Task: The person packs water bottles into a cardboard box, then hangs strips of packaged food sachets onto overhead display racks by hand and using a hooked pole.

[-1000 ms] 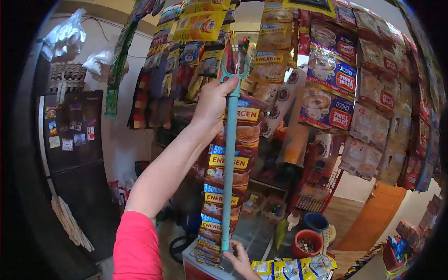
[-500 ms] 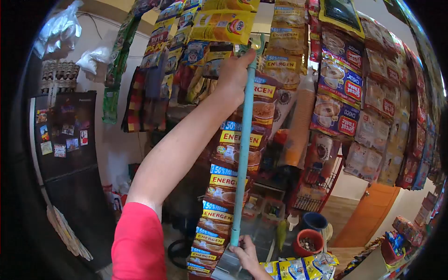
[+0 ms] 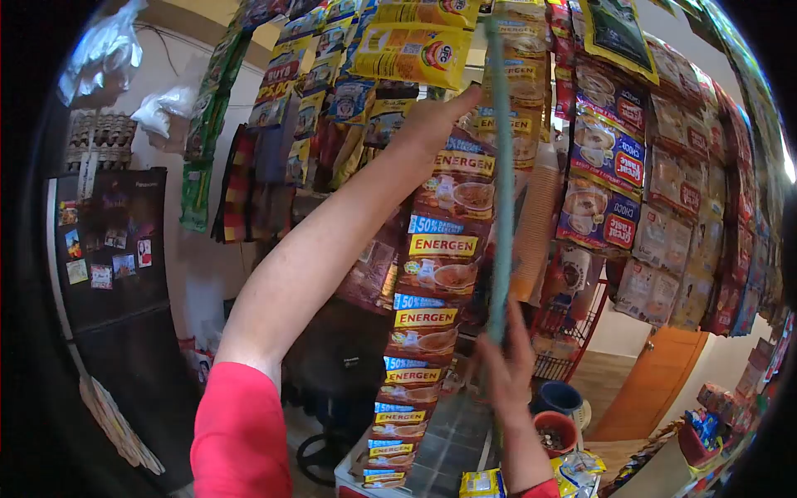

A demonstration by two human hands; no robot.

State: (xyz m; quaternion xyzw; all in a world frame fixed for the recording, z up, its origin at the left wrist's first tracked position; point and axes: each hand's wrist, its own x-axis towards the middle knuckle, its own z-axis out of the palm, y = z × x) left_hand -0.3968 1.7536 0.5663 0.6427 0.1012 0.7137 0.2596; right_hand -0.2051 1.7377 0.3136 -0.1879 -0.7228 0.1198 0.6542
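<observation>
My left hand (image 3: 452,116) is raised and closed at the top of a long brown strip of Energen sachets (image 3: 444,249), which hangs straight down from it. A thin teal pole (image 3: 502,183) stands nearly upright just right of the strip, blurred by motion. Around the pole's lower part is my right hand (image 3: 508,365), somewhat smeared, its fingers pointing up along it. The pole's upper end reaches in front of lighter Energen sachets (image 3: 519,75). My left fingertips are partly hidden behind the hand.
Yellow UFC packs (image 3: 411,54) hang above my left hand. Great Taste sachet strips (image 3: 602,174) hang at right, beside a stack of cups (image 3: 535,224). Below stand a red pot (image 3: 556,432) and a blue container (image 3: 560,398). A dark fridge (image 3: 116,315) is at left.
The pole has moved right and up, away from my left hand, which no longer holds it. My right hand has risen with the pole. The Energen strip has shifted right with my left hand.
</observation>
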